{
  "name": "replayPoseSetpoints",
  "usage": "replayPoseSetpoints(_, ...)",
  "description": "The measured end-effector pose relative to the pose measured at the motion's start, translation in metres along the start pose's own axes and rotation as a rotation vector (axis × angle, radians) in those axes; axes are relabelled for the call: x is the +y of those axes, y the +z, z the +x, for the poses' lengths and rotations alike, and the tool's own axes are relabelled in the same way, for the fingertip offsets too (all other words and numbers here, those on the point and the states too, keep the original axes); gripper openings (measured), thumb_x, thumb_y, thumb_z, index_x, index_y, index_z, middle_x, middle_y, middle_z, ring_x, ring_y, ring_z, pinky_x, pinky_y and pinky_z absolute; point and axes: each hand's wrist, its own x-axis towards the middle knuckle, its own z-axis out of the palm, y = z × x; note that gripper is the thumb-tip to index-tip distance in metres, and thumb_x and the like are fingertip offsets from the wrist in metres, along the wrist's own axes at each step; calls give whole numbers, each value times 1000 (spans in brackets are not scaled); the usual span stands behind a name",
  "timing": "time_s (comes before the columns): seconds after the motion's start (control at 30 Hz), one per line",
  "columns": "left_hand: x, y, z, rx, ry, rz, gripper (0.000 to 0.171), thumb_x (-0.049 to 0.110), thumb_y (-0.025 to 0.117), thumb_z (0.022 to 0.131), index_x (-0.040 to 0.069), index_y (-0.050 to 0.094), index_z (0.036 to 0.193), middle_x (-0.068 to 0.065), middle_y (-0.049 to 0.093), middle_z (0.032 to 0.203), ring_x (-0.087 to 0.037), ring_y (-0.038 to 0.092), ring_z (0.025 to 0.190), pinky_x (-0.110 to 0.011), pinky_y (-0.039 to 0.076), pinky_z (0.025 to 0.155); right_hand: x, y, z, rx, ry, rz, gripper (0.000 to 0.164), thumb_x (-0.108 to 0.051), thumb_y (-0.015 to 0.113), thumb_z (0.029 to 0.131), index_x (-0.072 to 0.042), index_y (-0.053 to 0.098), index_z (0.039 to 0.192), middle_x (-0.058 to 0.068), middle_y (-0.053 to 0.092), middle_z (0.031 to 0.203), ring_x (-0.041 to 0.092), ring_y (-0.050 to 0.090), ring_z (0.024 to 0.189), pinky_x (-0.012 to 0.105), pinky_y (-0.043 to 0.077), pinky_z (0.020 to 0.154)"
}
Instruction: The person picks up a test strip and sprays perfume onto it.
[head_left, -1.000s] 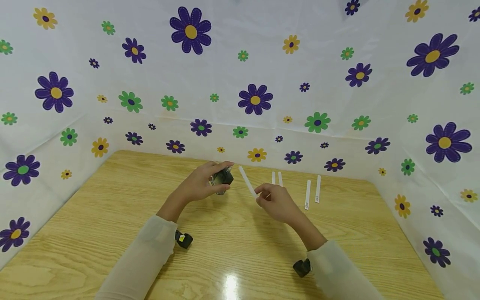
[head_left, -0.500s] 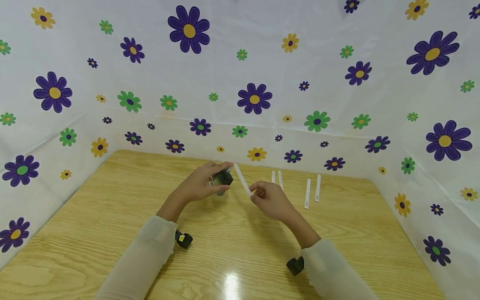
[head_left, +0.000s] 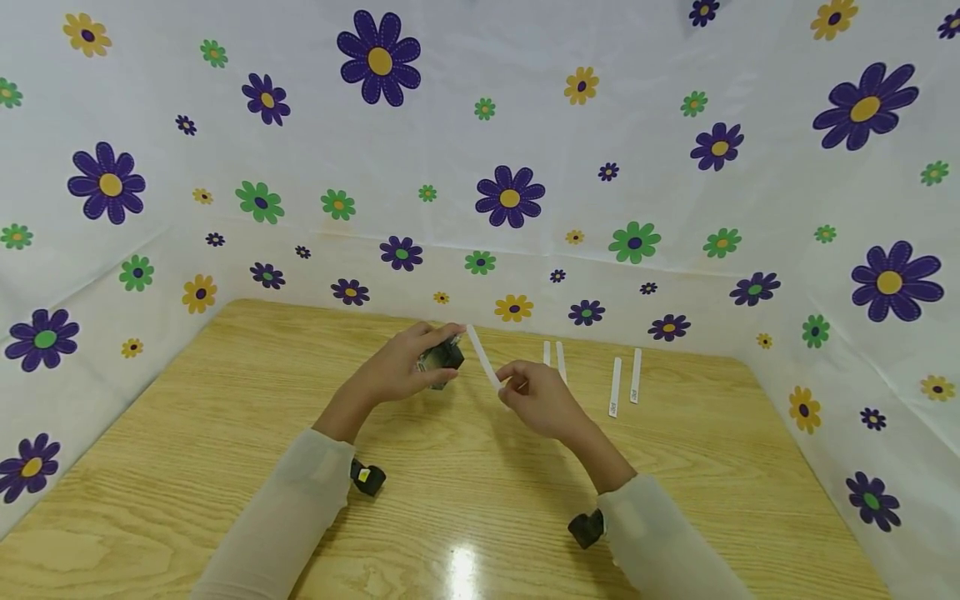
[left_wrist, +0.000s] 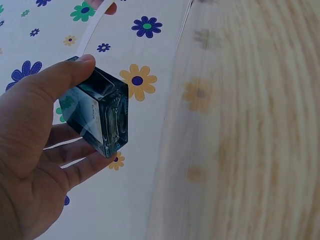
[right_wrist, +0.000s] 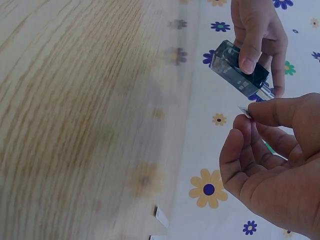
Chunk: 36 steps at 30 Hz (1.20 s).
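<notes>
Two black wrist cameras (head_left: 368, 478), one at the inner side of each pale sleeve (head_left: 270, 517), toward the near edge of the wooden table (head_left: 480, 467); either might knock the wood if I dip a forearm. My right hand (head_left: 542, 402): thumb and fingertips pinching one white paper strip (head_left: 483, 357) by its near end; held at that end only, it would likely bend if I pushed its free tip against anything. My left hand (head_left: 397, 367): thumb and fingers grasping one dark glass perfume bottle (head_left: 452, 354), tilted, short of the far edge, metallic neck (right_wrist: 265, 93) near the strip's tip, contact not discernible; smooth glass under few fingers could slip, more so if any leak wets them. Loose white strips, a pair (head_left: 561, 358) beyond my right hand, partly hidden, and a pair (head_left: 615, 387) nearer the far right corner; so light that a rightward brush could scatter them. Flowered cloth (head_left: 660, 158), rising past the far edge: within reach of stray drops.
</notes>
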Motion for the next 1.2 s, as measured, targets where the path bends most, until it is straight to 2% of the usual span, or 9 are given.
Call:
replayPoseSetpoints(0.2, -1, 0, 0, -9, -3, 2, 71, 38, 73, 96, 27, 42, 158, -15, 59, 133, -31, 58, 119, -53, 50, 98, 4, 2, 1, -4, 25, 19, 20, -7, 64, 100, -1, 69, 118, 7, 70, 94, 24, 68, 83, 33, 55, 70)
replayPoseSetpoints(0.43, 0, -1, -2, -5, -4, 8, 71, 38, 74, 95, 24, 44, 158, -15, 59, 136, -32, 57, 122, -55, 49, 99, 5, 2, 0, -11, 28, 53, 21, -5, 62, 100, 1, 68, 119, 17, 70, 95, 36, 68, 86, 33, 52, 67)
replayPoseSetpoints(0.7, 0, -1, -2, -12, -22, 12, 71, 40, 73, 96, 28, 42, 158, -15, 58, 137, -31, 57, 122, -54, 50, 98, 5, 2, 0, -8, 36, 43, 21, -5, 63, 100, 1, 68, 120, 16, 71, 96, 34, 68, 86, 32, 52, 67)
replayPoseSetpoints(0.93, -1, 0, 0, -15, -15, 19, 71, 39, 74, 95, 32, 42, 158, -11, 60, 131, -25, 58, 114, -48, 52, 92, 6, 2, 0, -2, 38, 29, 21, -6, 63, 100, 0, 69, 119, 11, 71, 93, 27, 68, 83, 32, 52, 67)
replayPoseSetpoints(1.2, 0, 0, -1, -6, -28, 26, 72, 41, 74, 95, 33, 41, 158, -11, 60, 130, -23, 58, 109, -45, 51, 87, 7, 3, 0, -12, 28, 41, 22, -6, 63, 100, 0, 68, 120, 13, 70, 93, 34, 68, 85, 32, 52, 67)
